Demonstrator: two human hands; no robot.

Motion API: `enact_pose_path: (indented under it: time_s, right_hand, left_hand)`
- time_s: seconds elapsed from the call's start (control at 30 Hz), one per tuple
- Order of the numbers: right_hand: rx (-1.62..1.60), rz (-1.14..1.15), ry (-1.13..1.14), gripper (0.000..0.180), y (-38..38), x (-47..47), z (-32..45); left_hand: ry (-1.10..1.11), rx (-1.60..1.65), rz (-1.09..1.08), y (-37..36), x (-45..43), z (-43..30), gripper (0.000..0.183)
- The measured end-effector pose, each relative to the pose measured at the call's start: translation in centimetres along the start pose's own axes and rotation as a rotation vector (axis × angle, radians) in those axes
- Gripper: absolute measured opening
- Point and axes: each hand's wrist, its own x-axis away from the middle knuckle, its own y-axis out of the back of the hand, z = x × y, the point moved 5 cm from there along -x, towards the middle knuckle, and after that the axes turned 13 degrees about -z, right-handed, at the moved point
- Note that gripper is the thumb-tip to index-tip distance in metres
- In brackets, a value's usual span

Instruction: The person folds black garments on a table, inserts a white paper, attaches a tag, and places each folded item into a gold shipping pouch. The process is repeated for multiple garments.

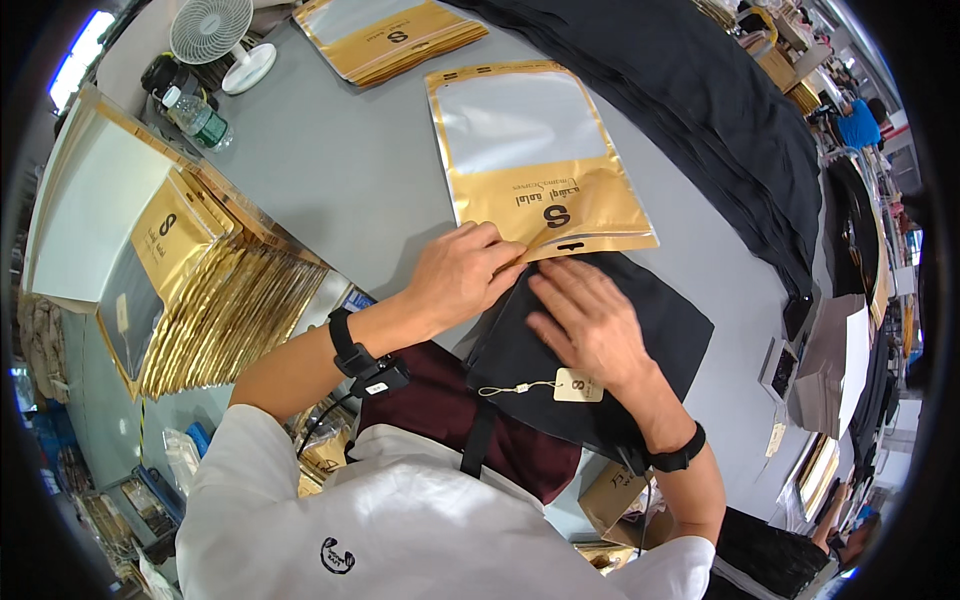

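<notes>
A gold plastic zip bag with a see-through window lies flat on the grey table, its near edge with the hanger slot towards me. My left hand pinches the near left corner of that bag between thumb and fingers. A folded black cloth lies at the table's front edge, its far end against the bag's near edge. My right hand rests on the cloth with the fingers spread, fingertips by the bag's edge; it looks slightly blurred. Beside its wrist, a cream tag with a looped string lies on the cloth.
Filled gold bags stand in a row in an open carton at left. More gold bags are stacked at the far side. A small white fan, a water bottle and a long heap of black cloth border the work area.
</notes>
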Motion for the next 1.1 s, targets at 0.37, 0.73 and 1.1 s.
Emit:
enact_pose_path:
  time_s: [0.37,0.73,1.1]
  right_hand:
    - [0.106,-0.024,-0.252,0.039,-2.7,-1.5,-4.7]
    - [-0.218,0.201,-0.284,0.058,-3.8,-2.5,-3.2]
    - [-0.129,0.092,-0.490,0.048,-8.4,-2.5,-6.8]
  left_hand:
    - [0.015,-0.007,-0.001,0.8,0.5,-0.2,0.020]
    - [0.583,0.311,0.091,0.8,0.3,3.2,0.026]
    - [-0.073,0.076,-0.224,1.5,1.7,-0.2,0.014]
